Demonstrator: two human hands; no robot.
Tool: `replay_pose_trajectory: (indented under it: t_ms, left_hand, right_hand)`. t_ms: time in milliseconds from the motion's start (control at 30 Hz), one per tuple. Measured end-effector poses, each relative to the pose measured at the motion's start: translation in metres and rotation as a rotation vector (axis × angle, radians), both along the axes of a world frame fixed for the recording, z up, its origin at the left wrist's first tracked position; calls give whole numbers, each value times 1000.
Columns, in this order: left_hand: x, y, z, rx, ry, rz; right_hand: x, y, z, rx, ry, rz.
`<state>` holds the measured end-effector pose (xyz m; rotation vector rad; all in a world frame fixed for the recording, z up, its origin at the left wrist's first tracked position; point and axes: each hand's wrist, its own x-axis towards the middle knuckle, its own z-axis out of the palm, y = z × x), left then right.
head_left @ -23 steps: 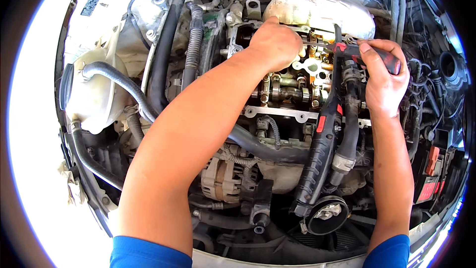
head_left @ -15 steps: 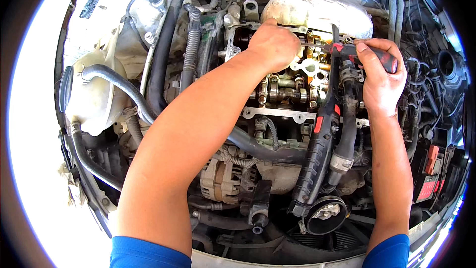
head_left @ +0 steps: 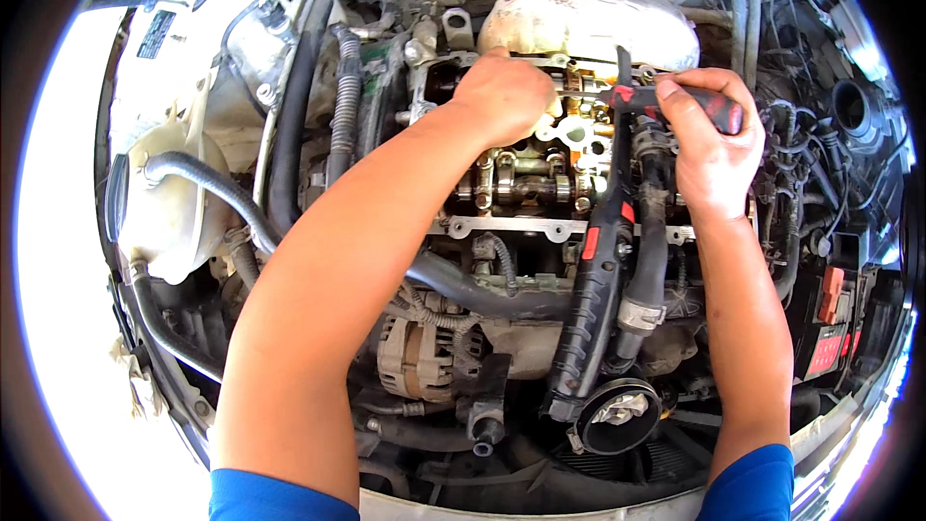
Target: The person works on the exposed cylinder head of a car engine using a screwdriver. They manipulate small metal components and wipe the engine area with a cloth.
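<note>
My right hand (head_left: 709,140) is wrapped round a black-and-red screwdriver handle (head_left: 719,113); its thin metal shaft runs left into the exposed engine top (head_left: 526,188), with its camshaft parts in view. My left hand (head_left: 506,96) is closed over the back part of this opening, near the shaft's far end; what its fingers grip is hidden. A long black work light (head_left: 588,328) with red panels stands diagonally across the engine between my forearms, its narrow upper end beside the screwdriver. A silvery heat shield (head_left: 588,10) sits just behind my hands.
A translucent reservoir (head_left: 169,212) with hoses is at the left. An alternator (head_left: 415,357) sits below the engine top, and a black ring-shaped part (head_left: 617,439) at the front. A battery (head_left: 825,352) is at the right, thick hoses (head_left: 453,280) cross between, and the car body's edges surround the bay.
The whole scene has shifted somewhat left and slightly down in the picture. Both hands keep about the same place on the engine and the same grip.
</note>
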<state>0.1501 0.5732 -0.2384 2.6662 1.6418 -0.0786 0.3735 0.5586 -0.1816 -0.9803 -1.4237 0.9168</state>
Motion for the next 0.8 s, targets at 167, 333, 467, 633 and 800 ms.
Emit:
replay_pose_trajectory:
  t_ms: [167, 333, 467, 633, 800]
  left_hand:
    - [4, -1, 2, -12, 51, 12]
    - [6, -3, 7, -71, 66, 48]
    - [4, -6, 13, -33, -87, 70]
    - [-12, -13, 32, -59, -278, 219]
    - [-27, -17, 39, -62, -242, 351]
  right_hand:
    - [1, 1, -1, -12, 39, 9]
    - [3, 1, 0, 10, 9, -13]
    - [3, 3, -5, 0, 83, 5]
    - [1, 2, -2, -22, 136, 35]
    - [3, 10, -9, 55, 28, -26]
